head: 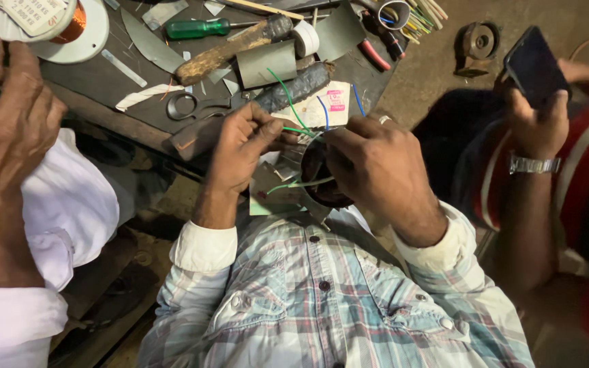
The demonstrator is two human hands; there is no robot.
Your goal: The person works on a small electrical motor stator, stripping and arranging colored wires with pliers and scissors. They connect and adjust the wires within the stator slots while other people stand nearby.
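While pinched by left hand [243,146], green wire [282,95] slants up-left

The left hand [243,146] and the right hand [376,163] meet over a round stator [322,180] held before the chest, the left pinching a wire [288,102] that rises toward the bench [103,82]; on the bench behind them lie scissors [189,105], a hammer [230,49] and, further back, a screwdriver [199,28]; a wire spool [69,27] sits at the far left; another person's hand [8,109] rests at the bench's left edge; to the right a third person holds up a phone [534,67].
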